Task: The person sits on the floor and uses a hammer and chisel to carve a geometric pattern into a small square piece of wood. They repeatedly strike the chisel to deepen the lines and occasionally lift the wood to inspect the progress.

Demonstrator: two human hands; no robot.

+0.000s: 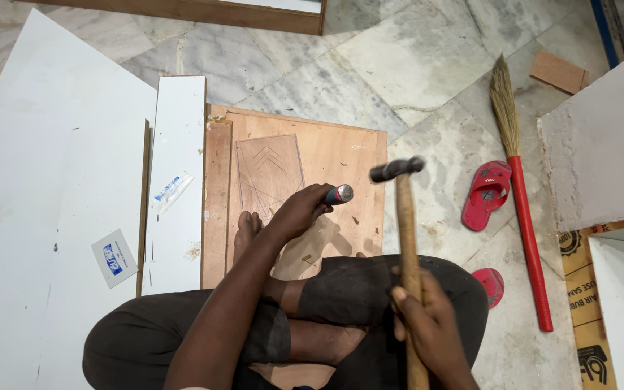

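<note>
My left hand (299, 211) grips a chisel with a blue and red handle (338, 194), its tip set down on a brown plywood board (341, 148). Pencil lines mark a smaller rectangle (269, 173) on that board. My right hand (427, 321) holds a wooden-handled hammer, raised, with its dark head (396, 169) just right of the chisel's top end. I sit cross-legged on the floor with a bare foot (245, 231) resting on the board.
White laminate panels (52, 180) and a narrow white strip (178, 144) lie at the left. A broom with a red handle (525, 217) and red sandals (485, 193) lie on the marble floor at the right. A white block (601, 144) and cardboard (586, 289) sit far right.
</note>
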